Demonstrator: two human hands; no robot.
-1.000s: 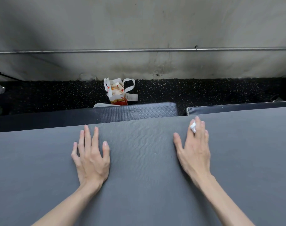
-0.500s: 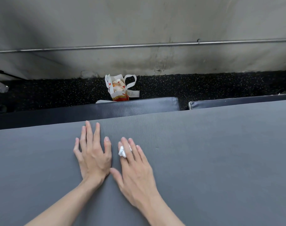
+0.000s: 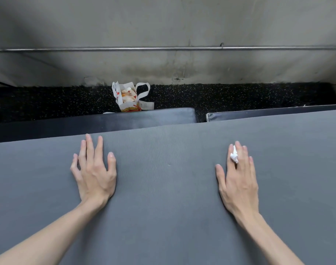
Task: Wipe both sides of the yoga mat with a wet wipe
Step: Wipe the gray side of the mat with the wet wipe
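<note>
Mid-wipe, top face only. Yoga mat (image 3: 163, 197) lies flat and unrolled across the lower frame, its far edge over two dark padded mats (image 3: 125, 119) on the speckled floor (image 3: 239, 96). Right hand (image 3: 238, 180) is palm-down on the mat, right of centre, near the far edge; its grip is flat, fingers straight, with a small balled wet wipe (image 3: 234, 154) pressed under them and poking up between two fingers. Left hand (image 3: 94, 169) is also flat on the mat, well apart from the right, fingers spread and straight, holding nothing, looks like it's just pinning the mat down. Judgement: first side is in progress. No visible wet streaks, so can't tell how much of this face is covered. Underside not exposed, so the flip and second-side wipe are left. Wipe is small against the mat area, so expect many passes. Paper bag (image 3: 131, 98) sits by the wall (image 3: 163, 25), beyond the mats, not involved.
</note>
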